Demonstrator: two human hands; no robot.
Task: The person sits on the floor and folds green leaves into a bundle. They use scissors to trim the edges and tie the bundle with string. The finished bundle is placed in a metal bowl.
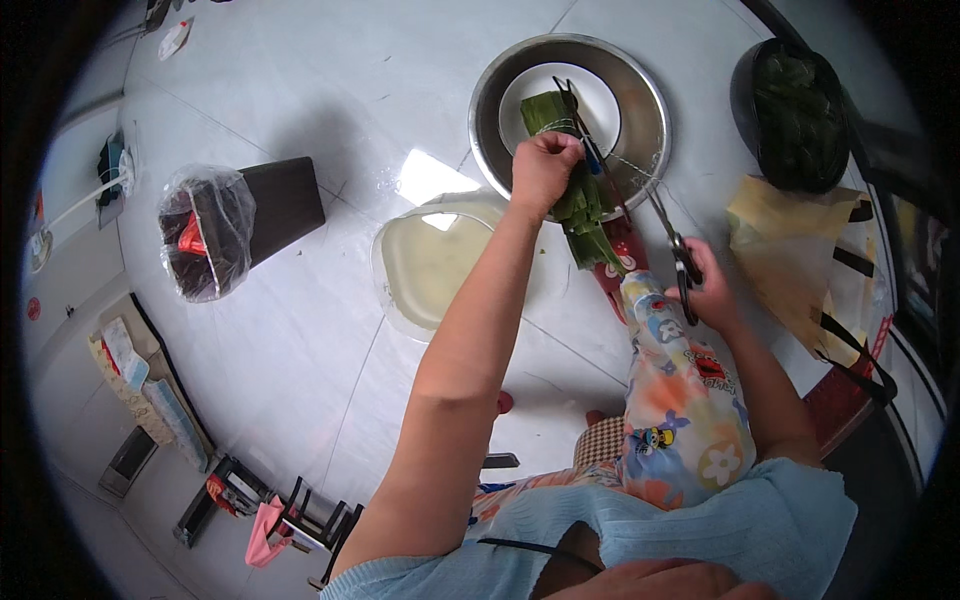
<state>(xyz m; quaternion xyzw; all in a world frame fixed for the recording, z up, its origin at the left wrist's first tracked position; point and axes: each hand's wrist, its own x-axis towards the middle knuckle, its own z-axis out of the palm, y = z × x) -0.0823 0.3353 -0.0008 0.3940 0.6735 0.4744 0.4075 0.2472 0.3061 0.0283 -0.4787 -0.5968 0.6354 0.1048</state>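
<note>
The left hand (543, 165) is closed around a bundle of green leaves (578, 195), a wrapped parcel bound with thin white string (560, 125), and holds it above a round metal basin (640, 90) on the tiled floor (330, 300). Inside the basin sits a white plate (605, 95). The right hand (705, 290) grips the handles of a pair of scissors (625, 170), fingers through the loops, and the long blades reach up across the parcel toward the string (whether the blades are parted or together is too fine to tell). Just left of the basin stands a clear plastic tub (430, 265) of pale liquid. A dark bowl of green leaves (795, 110) sits to the right, near a tan bag (790, 250). Further left, a dark bin lined with a clear bag (205, 230) stands well apart.
</note>
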